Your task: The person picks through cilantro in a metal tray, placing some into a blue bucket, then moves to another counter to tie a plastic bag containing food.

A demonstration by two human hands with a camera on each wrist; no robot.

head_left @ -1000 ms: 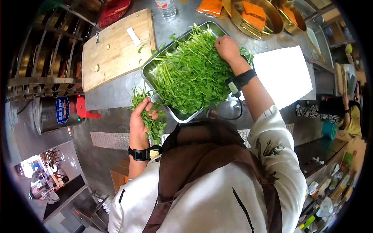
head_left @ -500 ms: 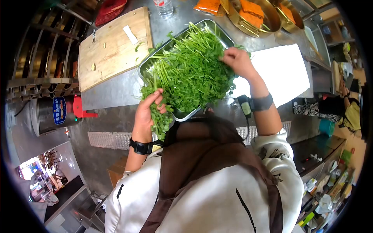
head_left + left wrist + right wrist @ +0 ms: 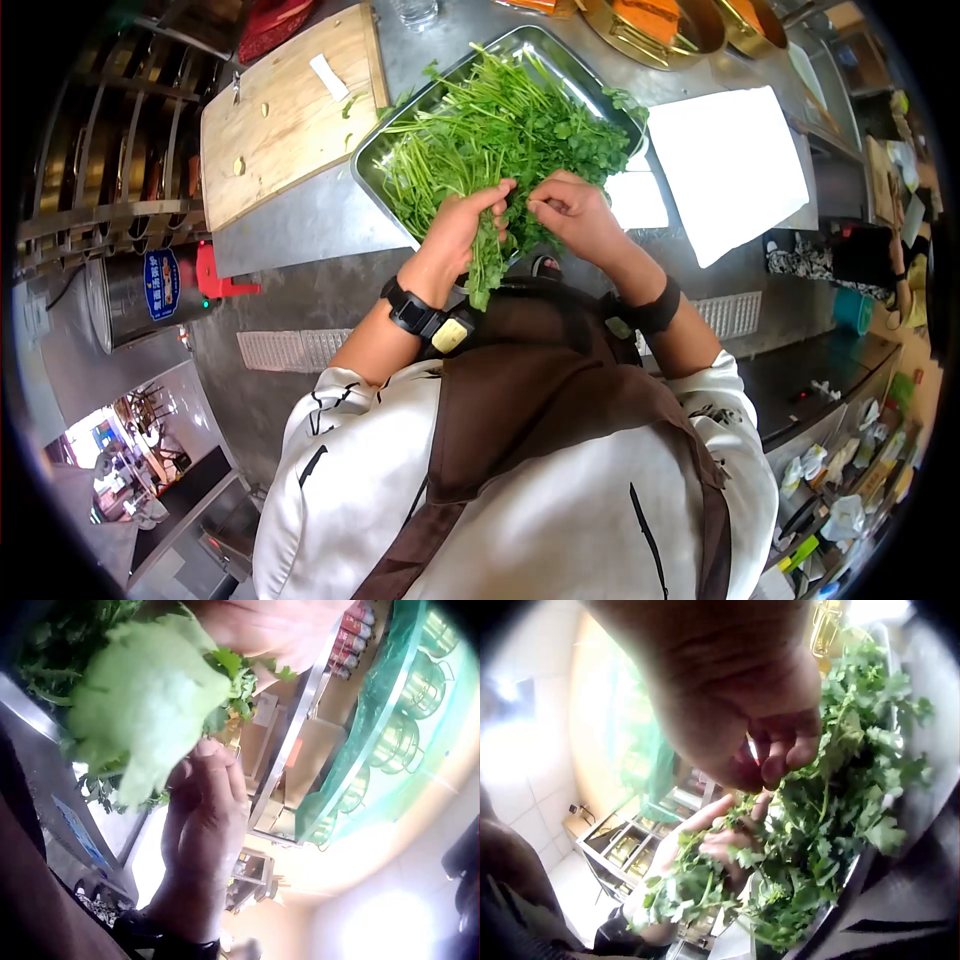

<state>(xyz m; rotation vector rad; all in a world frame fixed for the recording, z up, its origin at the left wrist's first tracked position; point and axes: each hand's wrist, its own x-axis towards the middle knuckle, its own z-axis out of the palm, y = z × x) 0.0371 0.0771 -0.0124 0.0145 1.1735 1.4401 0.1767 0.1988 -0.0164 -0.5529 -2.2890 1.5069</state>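
Observation:
A steel tray [image 3: 368, 190] piled with loose cilantro [image 3: 440, 150] lies in front of me on the counter. Over its near edge, my left hand [image 3: 455, 235] grips a bunch of cilantro [image 3: 486, 268], whose leafy ends hang down towards the apron. Beside it my right hand [image 3: 585, 222] has its thumb and fingers pinched together at the leaves. Seen from the left wrist, the right hand's fingertips [image 3: 208, 748] meet at a cilantro sprig behind a large blurred leaf [image 3: 146, 697]. The right wrist view has my left hand [image 3: 731, 851] below, partly covered by leaves.
Left of the tray lies a wooden cutting board [image 3: 290, 120] with a white strip [image 3: 327, 77] and small scraps. A white sheet [image 3: 730, 170] sits at the right. Brass pans [image 3: 640, 40] with orange blocks and a clear bottle [image 3: 415, 12] stand behind.
My left hand has moved right with its bunch, from beside the tray to its near edge. My right hand has come from the tray's far right side down and left to meet it.

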